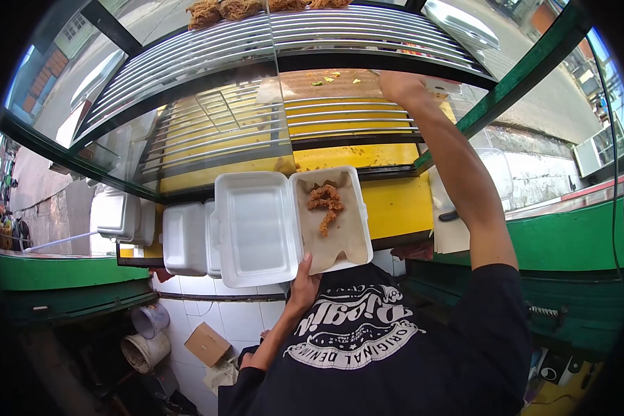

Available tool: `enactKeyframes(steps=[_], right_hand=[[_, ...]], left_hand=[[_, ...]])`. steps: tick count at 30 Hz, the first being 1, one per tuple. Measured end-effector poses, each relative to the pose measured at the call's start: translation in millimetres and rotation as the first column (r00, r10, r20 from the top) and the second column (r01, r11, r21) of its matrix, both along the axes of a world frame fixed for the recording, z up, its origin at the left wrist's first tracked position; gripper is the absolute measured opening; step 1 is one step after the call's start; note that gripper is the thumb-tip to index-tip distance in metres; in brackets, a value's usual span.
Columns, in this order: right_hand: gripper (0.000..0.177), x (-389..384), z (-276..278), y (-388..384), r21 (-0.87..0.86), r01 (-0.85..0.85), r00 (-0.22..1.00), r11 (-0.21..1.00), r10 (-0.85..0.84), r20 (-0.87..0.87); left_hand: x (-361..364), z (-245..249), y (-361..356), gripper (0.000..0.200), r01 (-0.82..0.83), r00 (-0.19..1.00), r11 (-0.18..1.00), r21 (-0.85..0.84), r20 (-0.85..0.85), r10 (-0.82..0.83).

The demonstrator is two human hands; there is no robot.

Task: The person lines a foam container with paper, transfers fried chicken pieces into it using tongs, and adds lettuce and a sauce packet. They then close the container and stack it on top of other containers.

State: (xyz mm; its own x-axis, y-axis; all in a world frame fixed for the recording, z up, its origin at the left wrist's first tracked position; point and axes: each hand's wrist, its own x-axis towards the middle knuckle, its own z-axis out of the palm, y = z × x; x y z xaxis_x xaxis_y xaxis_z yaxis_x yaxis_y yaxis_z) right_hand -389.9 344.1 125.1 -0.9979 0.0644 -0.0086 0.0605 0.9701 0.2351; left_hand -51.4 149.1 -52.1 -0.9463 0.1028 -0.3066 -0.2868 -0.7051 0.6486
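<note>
Our left hand [303, 287] grips the foam box [256, 225] mid-frame; its fried chicken [326, 199] lies lower-left of our right hand [399, 86] — fingers hidden, so we cannot tell their grasp.

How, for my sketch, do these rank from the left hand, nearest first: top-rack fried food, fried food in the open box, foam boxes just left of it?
1. Fried food in the open box: above the left hand.
2. Foam boxes: left of the box.
3. Top-rack fried food: head view's top edge.
</note>
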Motion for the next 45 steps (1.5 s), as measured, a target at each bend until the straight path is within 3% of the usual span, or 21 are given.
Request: enactKeyframes(steps=[1, 2, 4, 5, 7, 8, 11, 13, 15, 17, 22, 24, 26, 32, 36, 40, 42, 44, 45], right_hand=[[0.047, -21.4, -14.2, 2.4, -0.099, 0.004, 0.993, 0.995, -0.016, -0.12], [0.047, -48.9, -36.5, 17.3, -0.079, -0.19, 0.952, 0.979, 0.165, -0.257], [0.036, -40.3, -38.0, 12.5, 0.101, -0.347, 0.735, 0.932, 0.337, -0.589], [0.036, -38.7, -35.6, 12.0, 0.102, -0.348, 0.734, 0.932, 0.339, -0.588], [0.032, -18.7, -9.6, 2.2, -0.123, -0.317, 0.849, 0.94, 0.223, -0.479], [0.029, -14.1, -8.4, 4.3, -0.162, -0.352, 0.832, 0.922, 0.229, -0.506], [0.03, 5.6, 2.1, 4.8, -0.132, -0.319, 0.846, 0.939, 0.219, -0.486], [0.032, 41.2, 13.9, 1.9, -0.066, -0.004, 0.936, 0.998, -0.02, -0.352], [0.034, 88.2, 53.6, 1.3, -0.073, 0.076, 0.997, 0.994, -0.075, 0.02], [0.036, 142.5, 56.8, 21.4, -0.122, -0.14, 0.978, 0.983, 0.117, -0.174], [0.036, 241.9, 98.4, 56.5, -0.318, -0.208, 0.978, 0.925, 0.196, -0.07], [0.037, 261.1, 105.9, 66.3, -0.462, -0.215, 0.949, 0.86, 0.295, 0.107], [0.038, 272.6, 99.3, 70.0, -0.459, -0.245, 0.934, 0.854, 0.335, 0.125], [0.046, 264.9, 80.7, 73.6, -0.437, -0.354, 0.866, 0.827, 0.466, 0.18], [0.042, 250.3, 84.0, 63.8, -0.419, -0.302, 0.928, 0.856, 0.365, 0.076], [0.037, 199.3, 76.0, 29.5, -0.155, -0.173, 0.985, 0.973, 0.166, -0.053], [0.039, 153.4, 57.2, 26.5, -0.078, -0.217, 0.967, 0.973, 0.204, -0.152], [0.044, 102.6, 53.1, 13.8, 0.0, -0.138, 0.988, 0.99, 0.137, -0.067], [0.046, 69.8, 46.9, 11.1, -0.082, -0.081, 0.997, 0.993, 0.082, 0.012]], left_hand=[[2.8, -5.0, -1.6, 0.048, 0.016, 1.0, 1.0, -0.003, 0.027, -0.016], [2.0, -7.5, -2.5, 0.048, 0.031, 0.998, 0.999, -0.007, 0.052, -0.031], [2.2, -1.6, -3.6, 0.048, 0.035, 0.998, 0.999, -0.015, 0.051, -0.034], [1.2, 2.6, -4.6, 0.048, 0.064, 0.997, 0.998, -0.021, 0.054, -0.062], [2.2, 8.5, -4.3, 0.048, 0.088, 0.994, 0.996, -0.02, 0.069, -0.086], [1.5, 11.2, -5.1, 0.05, 0.125, 0.989, 0.991, -0.057, 0.091, -0.119], [-2.4, 15.1, -1.6, 0.053, 0.135, 0.984, 0.988, -0.076, 0.123, -0.125], [-5.7, 19.0, -0.5, 0.053, 0.108, 0.986, 0.992, -0.061, 0.135, -0.099], [-6.7, 24.1, -1.4, 0.054, 0.163, 0.982, 0.984, -0.077, 0.105, -0.154], [-7.8, 21.3, 0.8, 0.054, 0.147, 0.984, 0.985, -0.088, 0.112, -0.136], [-4.3, 8.5, 3.1, 0.054, 0.126, 0.988, 0.987, -0.101, 0.101, -0.115], [-4.2, 7.1, 4.0, 0.053, 0.11, 0.99, 0.989, -0.097, 0.095, -0.101], [-4.1, 7.2, 4.3, 0.052, 0.098, 0.992, 0.991, -0.096, 0.088, -0.089], [-5.3, 19.0, 5.3, 0.05, 0.063, 0.997, 0.996, -0.058, 0.052, -0.06], [-2.7, 14.2, 2.3, 0.05, 0.056, 0.996, 0.994, -0.096, 0.079, -0.049], [-3.4, 20.4, 2.5, 0.051, 0.064, 0.996, 0.993, -0.095, 0.074, -0.057], [-2.2, 18.2, 0.5, 0.052, 0.081, 0.993, 0.991, -0.104, 0.089, -0.072], [-1.0, 17.8, -1.5, 0.052, 0.094, 0.991, 0.989, -0.111, 0.103, -0.082], [-0.2, 18.6, -2.6, 0.053, 0.112, 0.989, 0.986, -0.126, 0.115, -0.098]])
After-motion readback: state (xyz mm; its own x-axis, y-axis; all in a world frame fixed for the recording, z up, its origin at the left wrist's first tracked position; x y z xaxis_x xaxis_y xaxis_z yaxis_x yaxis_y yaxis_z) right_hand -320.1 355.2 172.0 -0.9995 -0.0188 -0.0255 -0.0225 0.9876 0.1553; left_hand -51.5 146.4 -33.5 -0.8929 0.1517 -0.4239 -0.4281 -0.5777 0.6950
